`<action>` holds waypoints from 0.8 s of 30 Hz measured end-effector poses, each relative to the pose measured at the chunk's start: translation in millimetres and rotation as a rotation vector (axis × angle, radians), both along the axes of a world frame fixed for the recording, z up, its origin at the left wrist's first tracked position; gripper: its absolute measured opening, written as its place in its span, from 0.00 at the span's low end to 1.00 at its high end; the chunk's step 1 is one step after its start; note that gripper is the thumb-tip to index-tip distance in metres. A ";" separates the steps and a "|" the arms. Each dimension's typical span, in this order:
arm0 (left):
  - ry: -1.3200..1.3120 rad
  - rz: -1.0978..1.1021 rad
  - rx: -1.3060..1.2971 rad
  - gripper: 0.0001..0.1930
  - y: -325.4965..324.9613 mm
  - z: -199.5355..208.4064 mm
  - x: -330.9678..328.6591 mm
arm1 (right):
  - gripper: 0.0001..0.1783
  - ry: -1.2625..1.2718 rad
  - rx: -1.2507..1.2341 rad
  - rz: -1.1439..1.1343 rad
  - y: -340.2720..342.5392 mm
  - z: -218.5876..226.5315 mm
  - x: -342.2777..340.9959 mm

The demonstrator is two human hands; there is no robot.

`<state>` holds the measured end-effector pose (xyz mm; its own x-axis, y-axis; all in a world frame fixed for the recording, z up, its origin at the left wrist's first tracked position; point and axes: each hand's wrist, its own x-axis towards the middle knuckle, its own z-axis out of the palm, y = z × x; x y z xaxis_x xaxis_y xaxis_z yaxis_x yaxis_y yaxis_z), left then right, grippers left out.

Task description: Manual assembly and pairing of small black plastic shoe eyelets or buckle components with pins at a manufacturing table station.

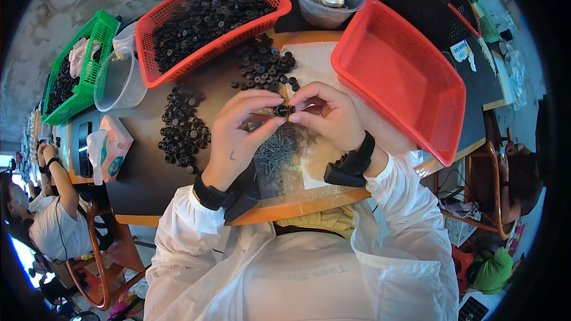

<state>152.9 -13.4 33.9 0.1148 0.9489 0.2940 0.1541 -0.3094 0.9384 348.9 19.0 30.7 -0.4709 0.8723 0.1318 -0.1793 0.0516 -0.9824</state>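
Observation:
My left hand (235,134) pinches a small black round plastic part (280,110) between thumb and fingertips above the table. From the other side my right hand (333,113) meets it, thumb and index finger pressed together at the part's right edge. Whether those fingers grip the same part or a smaller piece is too small to tell. Below the hands lies a heap of thin silver screws or pins (278,153) on clear plastic. Beyond them spreads a pile of black discs with centre holes (262,70). Left of my left hand are several black ring-shaped caps (183,128).
A red basket (172,71) full of black discs stands far left, and a red basket (404,77) with a bare floor at right. Around them are a clear tub (329,15), a clear bucket (121,86), a green basket (89,77) and a tissue box (116,145). Other people sit on both sides.

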 end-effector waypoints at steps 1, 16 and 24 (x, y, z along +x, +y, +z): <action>-0.040 -0.015 -0.023 0.17 -0.8 -0.1 -0.2 | 0.13 -0.026 0.000 -0.011 -0.9 1.2 -0.1; 0.093 -0.016 0.108 0.18 0.3 -4.6 -3.7 | 0.11 -0.116 0.062 -0.064 -2.8 2.3 -0.2; 0.082 -0.009 0.111 0.18 -1.3 0.1 -1.1 | 0.11 -0.097 0.070 -0.051 -2.7 -1.5 0.8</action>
